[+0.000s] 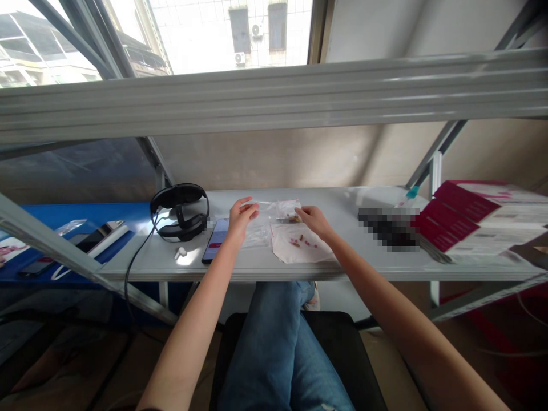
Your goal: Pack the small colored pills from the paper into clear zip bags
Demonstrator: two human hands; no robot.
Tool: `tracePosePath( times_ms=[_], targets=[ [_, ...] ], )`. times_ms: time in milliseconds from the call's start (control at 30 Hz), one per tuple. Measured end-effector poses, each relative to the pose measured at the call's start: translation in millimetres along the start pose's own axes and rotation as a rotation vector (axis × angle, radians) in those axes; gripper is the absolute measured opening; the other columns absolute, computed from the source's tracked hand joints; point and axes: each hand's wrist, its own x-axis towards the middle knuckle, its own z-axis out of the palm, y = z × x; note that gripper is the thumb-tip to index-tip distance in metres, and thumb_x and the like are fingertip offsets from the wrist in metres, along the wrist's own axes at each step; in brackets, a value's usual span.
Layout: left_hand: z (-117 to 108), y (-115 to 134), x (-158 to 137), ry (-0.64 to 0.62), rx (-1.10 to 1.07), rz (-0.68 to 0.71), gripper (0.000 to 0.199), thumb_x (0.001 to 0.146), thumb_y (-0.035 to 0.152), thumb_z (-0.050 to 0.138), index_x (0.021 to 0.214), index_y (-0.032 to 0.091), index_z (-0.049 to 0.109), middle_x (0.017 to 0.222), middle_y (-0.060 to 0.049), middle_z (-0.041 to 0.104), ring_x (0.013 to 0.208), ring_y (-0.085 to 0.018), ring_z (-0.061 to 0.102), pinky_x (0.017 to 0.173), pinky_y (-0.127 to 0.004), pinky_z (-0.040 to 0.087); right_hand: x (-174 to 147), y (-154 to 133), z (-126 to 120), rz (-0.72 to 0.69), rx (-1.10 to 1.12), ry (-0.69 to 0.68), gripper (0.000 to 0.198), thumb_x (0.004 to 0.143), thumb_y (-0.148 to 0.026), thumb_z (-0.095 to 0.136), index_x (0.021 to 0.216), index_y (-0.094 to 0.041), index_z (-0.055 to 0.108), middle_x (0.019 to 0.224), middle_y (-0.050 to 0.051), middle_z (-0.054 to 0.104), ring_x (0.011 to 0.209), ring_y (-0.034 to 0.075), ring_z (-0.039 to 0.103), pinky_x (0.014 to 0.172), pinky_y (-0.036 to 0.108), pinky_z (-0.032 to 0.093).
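My left hand point(243, 217) is above the clear plastic bags point(257, 235), its thumb and fingers drawn together. What lies between its fingertips is too small to make out. My right hand point(313, 219) pinches the right edge of a small clear plastic bag point(286, 209), which has a few brownish pieces point(295, 218) at its lower right. Just below, a white sheet point(289, 252) lies on the table with several small pink and brown pieces point(302, 242) scattered on it.
A phone point(217, 238) lies left of the bags. Further left are a white earbud point(180, 252) and a black headset point(180, 212) with a cable. To the right stand a blurred dark object point(389, 228) and maroon-and-white boxes point(471, 217). A grey metal beam point(274, 100) crosses above the table.
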Motion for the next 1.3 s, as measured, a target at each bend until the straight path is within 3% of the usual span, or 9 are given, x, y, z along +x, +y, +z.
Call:
tracePosePath(
  times_ms=[200,333,433,533,633,733,900,1067,1300],
  targets=[
    [-28.6,7.0,5.6,-0.061,0.437,0.025,0.034,0.059,0.022,0.068,0.092,0.019,0.059,0.064,-0.001,0.062,0.057,-0.014,0.057,0.06,-0.027,0.043,-23.2,8.3,-5.8,-0.195,-0.576,-0.072,0.035,0.083,-0.04,0.042,0.058,-0.019,0.053,0.052,0.001,0.053,0.049,0.012,0.041,0.049,0.025,0.02],
    [-38.7,8.8,4.1,-0.039,1.008,0.26,0.03,0.06,0.019,0.065,0.089,0.022,0.062,0.079,-0.006,0.064,0.075,-0.023,0.059,0.073,-0.035,0.042,-28.3,13.8,-2.4,-0.18,-0.67,-0.11,0.032,0.085,-0.038,0.041,0.067,-0.02,0.059,0.06,0.004,0.061,0.054,0.014,0.049,0.051,0.025,0.023],
    [-37.4,8.9,-1.0,-0.048,1.265,0.45,0.035,0.062,0.023,0.064,0.097,0.023,0.061,0.103,-0.01,0.06,0.099,-0.03,0.052,0.086,-0.042,0.037,-27.6,16.5,-1.8,-0.19,-0.679,-0.109,0.032,0.085,-0.038,0.039,0.067,-0.02,0.059,0.062,0.004,0.062,0.056,0.015,0.05,0.051,0.025,0.023],
    [-30.4,5.6,-2.5,-0.245,1.308,0.494,0.046,0.068,0.04,0.062,0.11,0.024,0.056,0.115,-0.01,0.056,0.109,-0.03,0.047,0.092,-0.042,0.034,-26.8,16.8,-2.2,-0.193,-0.684,-0.112,0.032,0.085,-0.038,0.04,0.067,-0.02,0.059,0.062,0.004,0.063,0.057,0.015,0.051,0.05,0.026,0.023],
    [-23.1,-0.6,2.2,-0.504,1.309,0.405,0.063,0.069,0.058,0.054,0.122,0.025,0.047,0.123,-0.009,0.052,0.115,-0.029,0.044,0.094,-0.04,0.033,-26.8,15.7,-2.5,-0.197,-0.677,-0.133,0.032,0.085,-0.037,0.04,0.067,-0.019,0.059,0.062,0.004,0.063,0.057,0.014,0.051,0.051,0.025,0.024],
    [-18.0,-6.5,8.3,-0.67,1.357,0.285,0.074,0.07,0.067,0.046,0.129,0.024,0.038,0.13,-0.009,0.046,0.119,-0.03,0.04,0.096,-0.039,0.033,-27.2,14.4,-3.0,-0.204,-0.657,-0.157,0.032,0.086,-0.037,0.04,0.068,-0.018,0.059,0.063,0.004,0.064,0.058,0.014,0.052,0.052,0.024,0.026],
    [-17.3,-14.3,11.4,-0.714,1.366,0.215,0.076,0.07,0.07,0.043,0.131,0.025,0.037,0.127,-0.007,0.05,0.113,-0.029,0.045,0.094,-0.038,0.035,-28.7,13.4,-4.5,-0.264,-0.578,-0.152,0.033,0.086,-0.039,0.039,0.072,-0.018,0.06,0.068,0.004,0.065,0.059,0.013,0.053,0.055,0.023,0.029],
    [-22.5,-18.7,9.6,-0.684,1.26,0.339,0.065,0.073,0.063,0.046,0.125,0.023,0.044,0.123,-0.005,0.052,0.11,-0.024,0.046,0.095,-0.036,0.035,-30.2,12.1,-5.5,-0.292,-0.52,-0.143,0.035,0.086,-0.042,0.04,0.071,-0.018,0.061,0.067,0.003,0.064,0.058,0.013,0.052,0.056,0.023,0.03],
    [-23.9,-10.2,-4.2,-0.761,1.288,0.436,0.069,0.073,0.062,0.049,0.132,0.026,0.036,0.13,-0.006,0.046,0.118,-0.024,0.041,0.1,-0.038,0.031,-33.4,5.1,-7.9,-0.338,-0.517,-0.127,0.033,0.085,-0.042,0.042,0.078,-0.018,0.063,0.075,0.003,0.064,0.058,0.012,0.051,0.058,0.024,0.034]
  ],
)
